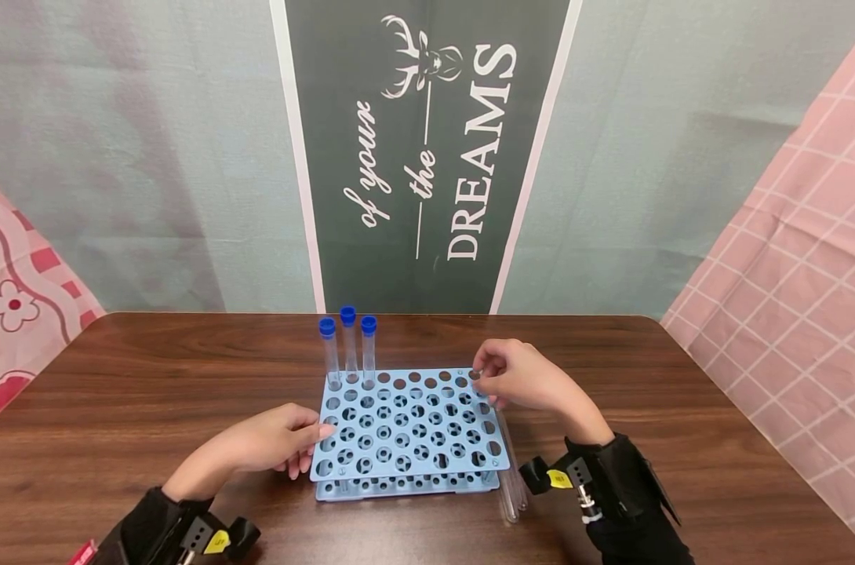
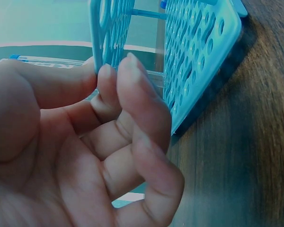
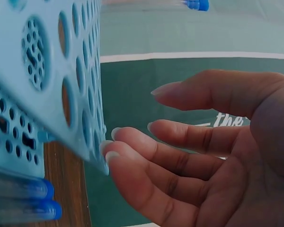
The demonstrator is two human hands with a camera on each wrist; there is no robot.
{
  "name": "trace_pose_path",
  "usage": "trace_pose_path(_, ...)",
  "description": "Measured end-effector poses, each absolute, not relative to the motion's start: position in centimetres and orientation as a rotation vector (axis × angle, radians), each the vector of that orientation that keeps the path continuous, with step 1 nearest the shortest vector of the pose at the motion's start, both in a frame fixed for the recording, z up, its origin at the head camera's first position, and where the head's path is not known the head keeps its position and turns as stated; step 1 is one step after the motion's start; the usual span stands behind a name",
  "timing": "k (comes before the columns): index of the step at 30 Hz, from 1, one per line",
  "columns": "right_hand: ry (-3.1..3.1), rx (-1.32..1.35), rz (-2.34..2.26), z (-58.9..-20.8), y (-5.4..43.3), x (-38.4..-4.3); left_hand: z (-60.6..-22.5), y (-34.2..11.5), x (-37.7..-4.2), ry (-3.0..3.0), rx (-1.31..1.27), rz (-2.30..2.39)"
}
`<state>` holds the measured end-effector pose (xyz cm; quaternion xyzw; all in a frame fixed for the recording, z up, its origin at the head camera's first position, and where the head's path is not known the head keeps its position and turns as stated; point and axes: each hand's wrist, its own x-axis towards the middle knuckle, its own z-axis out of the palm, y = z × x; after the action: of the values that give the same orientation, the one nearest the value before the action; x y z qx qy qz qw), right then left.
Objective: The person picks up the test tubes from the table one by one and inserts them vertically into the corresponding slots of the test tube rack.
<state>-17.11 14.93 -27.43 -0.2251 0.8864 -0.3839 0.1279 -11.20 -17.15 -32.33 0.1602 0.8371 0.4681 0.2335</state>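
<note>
A light-blue two-tier test tube rack (image 1: 422, 469) stands on the wooden table. My left hand (image 1: 272, 441) pinches the left edge of its upper plate, thumb on top and fingers beneath. Three clear tubes with blue caps (image 1: 369, 345) stand upright in holes at the rack's far left corner. At the far right corner hovers my right hand (image 1: 522, 377), its fingers loosely bent. In the right wrist view the thumb stands apart from the fingers, nothing lies between them, and the fingertips (image 3: 114, 158) are right at the plate's edge.
Two more clear tubes (image 1: 508, 498) lie on the table along the rack's right side; their blue caps (image 3: 49, 209) show in the right wrist view. Behind the table (image 1: 187, 353) hangs a printed cloth (image 1: 413, 282) with white lettering.
</note>
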Motion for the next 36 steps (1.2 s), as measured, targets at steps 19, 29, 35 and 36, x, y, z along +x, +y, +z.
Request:
trace_pose_path(19, 2.659, -0.535, -1.029, -28.6, 16.6, -17.6, -32.4, -17.2, -11.2, 2.299, 0.444, 1.288)
trace_pose_path(29, 2.672, -0.470, -0.957, -29.5, 16.8, -17.8, -32.3, -17.1, -11.2, 2.299, 0.436, 1.287)
trace_pose_path(35, 2.670, -0.415, -0.926, -29.9, 16.7, -18.0, -32.3, -17.1, -11.1, 2.298, 0.432, 1.288)
trace_pose_path(36, 2.670, -0.404, -0.924, -29.9, 16.7, -18.0, -32.3, -17.1, -11.1, 2.299, 0.432, 1.287)
